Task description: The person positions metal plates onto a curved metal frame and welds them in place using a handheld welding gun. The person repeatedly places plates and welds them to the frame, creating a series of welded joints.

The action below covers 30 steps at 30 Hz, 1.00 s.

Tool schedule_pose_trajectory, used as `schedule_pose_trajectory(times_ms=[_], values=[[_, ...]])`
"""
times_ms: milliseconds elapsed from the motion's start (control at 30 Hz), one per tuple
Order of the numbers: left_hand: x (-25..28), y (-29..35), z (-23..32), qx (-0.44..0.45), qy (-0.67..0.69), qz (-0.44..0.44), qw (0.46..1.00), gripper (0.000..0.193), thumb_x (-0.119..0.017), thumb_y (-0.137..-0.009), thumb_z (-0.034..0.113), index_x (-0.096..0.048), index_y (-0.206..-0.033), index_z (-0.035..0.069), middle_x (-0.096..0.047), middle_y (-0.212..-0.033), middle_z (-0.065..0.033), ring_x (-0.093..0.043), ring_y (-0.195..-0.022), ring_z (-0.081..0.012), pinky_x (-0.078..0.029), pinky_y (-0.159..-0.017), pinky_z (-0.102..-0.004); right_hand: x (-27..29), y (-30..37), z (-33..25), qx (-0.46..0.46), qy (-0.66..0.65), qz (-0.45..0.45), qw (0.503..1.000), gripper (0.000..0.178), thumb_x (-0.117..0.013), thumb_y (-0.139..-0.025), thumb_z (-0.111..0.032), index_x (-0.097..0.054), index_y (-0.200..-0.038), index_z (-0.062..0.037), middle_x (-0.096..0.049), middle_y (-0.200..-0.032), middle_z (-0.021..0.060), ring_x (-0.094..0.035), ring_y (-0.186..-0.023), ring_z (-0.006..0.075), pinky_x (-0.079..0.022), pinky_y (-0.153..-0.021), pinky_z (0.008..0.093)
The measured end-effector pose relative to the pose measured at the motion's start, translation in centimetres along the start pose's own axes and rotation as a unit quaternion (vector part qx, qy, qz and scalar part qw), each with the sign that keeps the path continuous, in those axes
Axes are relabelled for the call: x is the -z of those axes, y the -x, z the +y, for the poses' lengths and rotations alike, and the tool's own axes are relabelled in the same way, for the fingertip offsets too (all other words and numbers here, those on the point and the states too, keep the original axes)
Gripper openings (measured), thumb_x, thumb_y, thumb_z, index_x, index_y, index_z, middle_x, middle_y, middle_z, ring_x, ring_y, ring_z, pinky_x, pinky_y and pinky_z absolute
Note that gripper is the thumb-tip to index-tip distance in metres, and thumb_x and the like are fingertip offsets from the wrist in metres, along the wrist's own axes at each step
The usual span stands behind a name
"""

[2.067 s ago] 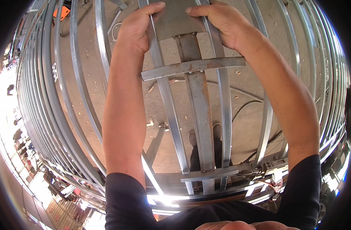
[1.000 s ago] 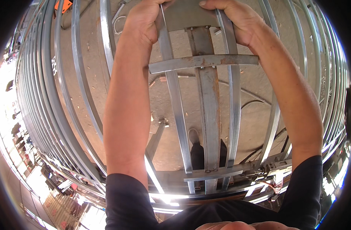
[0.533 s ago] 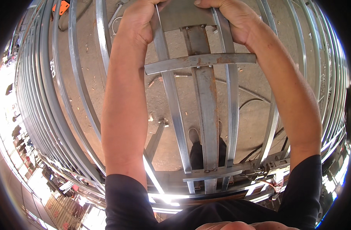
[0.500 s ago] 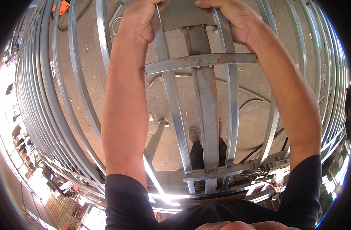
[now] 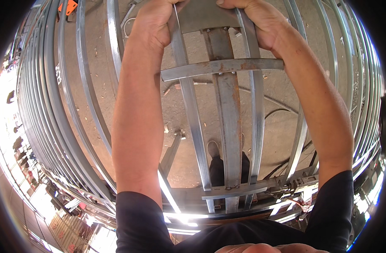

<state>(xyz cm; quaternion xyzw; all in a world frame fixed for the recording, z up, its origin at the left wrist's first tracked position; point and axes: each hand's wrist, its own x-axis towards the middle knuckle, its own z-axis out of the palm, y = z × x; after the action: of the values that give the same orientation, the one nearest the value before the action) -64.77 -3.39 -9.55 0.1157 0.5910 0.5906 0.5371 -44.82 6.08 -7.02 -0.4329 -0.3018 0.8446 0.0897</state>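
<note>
At the top edge, my left hand [image 5: 156, 21] is closed round the left side of a welded steel frame, its fingers partly cut off by the picture's edge. Opposite it, my right hand [image 5: 260, 21] grips the right side, its thumb lying on a flat grey plate [image 5: 207, 17] that bridges the two sides. The frame has a left square tube [image 5: 190, 109], a right square tube [image 5: 256, 109] and a wider, rust-marked middle bar [image 5: 228, 126]. A rusty crosspiece [image 5: 222, 66] spans them between my forearms, and a shorter crosspiece [image 5: 234, 193] lies near my body.
Long parallel metal tubes run on both sides, with a dense row at the left [image 5: 49, 105] and another at the right [image 5: 363, 84]. Below lies a concrete floor [image 5: 188, 162] with cables [image 5: 279, 103] and scraps. My shoe [image 5: 212, 148] shows between the bars. An orange object [image 5: 70, 7] is at the far left.
Both hands and the far part of the frame have shifted very slightly to the right. The near ends look unmoved, and the grip is the same.
</note>
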Motion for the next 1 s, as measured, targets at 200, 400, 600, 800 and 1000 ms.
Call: schedule_pose_trajectory(times_ms=[200, 400, 600, 800, 1000], values=[[0.27, -0.24, -0.24, -0.012, 0.014, -0.003, 1.000, 0.019, -0.077, -0.089, 0.017, -0.072, -0.100, 0.002, -0.072, -0.094, -0.0058, -0.068, -0.088, -0.0173, -0.052, -0.084, -0.0297, -0.11, -0.17, 0.03, -0.026, -0.017, -0.012, 0.999, 0.033, -0.072, -0.089, -0.017, -0.067, -0.114, 0.0033, -0.074, -0.103, 0.0178, -0.073, -0.087, 0.0311, -0.062, -0.082, 0.0473], [0.49, -0.57, -0.43, -0.012, 0.009, -0.006, 1.000, 0.019, -0.078, -0.089, 0.017, -0.072, -0.100, 0.002, -0.072, -0.094, -0.0052, -0.067, -0.089, -0.0169, -0.052, -0.085, -0.0295, 0.29, -0.30, 0.09, -0.021, -0.013, -0.023, 0.999, 0.033, -0.072, -0.090, -0.018, -0.068, -0.115, 0.0031, -0.075, -0.103, 0.0177, -0.073, -0.087, 0.0313, -0.062, -0.083, 0.0482], [0.23, -0.33, -0.52, -0.038, 0.010, -0.005, 0.999, 0.018, -0.077, -0.089, 0.017, -0.072, -0.099, 0.002, -0.072, -0.095, -0.0051, -0.066, -0.090, -0.0169, -0.051, -0.086, -0.0293, -0.55, 0.23, -0.16, -0.019, 0.006, -0.002, 1.000, 0.033, -0.072, -0.090, -0.018, -0.068, -0.115, 0.0024, -0.075, -0.104, 0.0176, -0.074, -0.088, 0.0314, -0.062, -0.084, 0.0489], [0.24, -0.41, -0.46, -0.013, 0.009, -0.010, 1.000, 0.020, -0.076, -0.089, 0.018, -0.072, -0.101, 0.002, -0.071, -0.097, -0.0054, -0.065, -0.091, -0.0175, -0.050, -0.088, -0.0306, -0.05, -0.06, 0.10, -0.012, 0.005, -0.007, 1.000, 0.035, -0.072, -0.089, -0.018, -0.067, -0.117, 0.0027, -0.074, -0.105, 0.0176, -0.074, -0.089, 0.0317, -0.062, -0.084, 0.0491], [0.11, -0.46, -0.41, -0.011, -0.008, 0.001, 1.000, 0.022, -0.076, -0.089, 0.019, -0.072, -0.102, 0.001, -0.072, -0.099, -0.0059, -0.065, -0.095, -0.0177, -0.049, -0.091, -0.0309, 0.24, -0.30, 0.00, -0.022, 0.001, -0.024, 0.999, 0.035, -0.073, -0.088, -0.019, -0.067, -0.115, 0.0032, -0.074, -0.104, 0.0180, -0.074, -0.090, 0.0315, -0.062, -0.084, 0.0483]])
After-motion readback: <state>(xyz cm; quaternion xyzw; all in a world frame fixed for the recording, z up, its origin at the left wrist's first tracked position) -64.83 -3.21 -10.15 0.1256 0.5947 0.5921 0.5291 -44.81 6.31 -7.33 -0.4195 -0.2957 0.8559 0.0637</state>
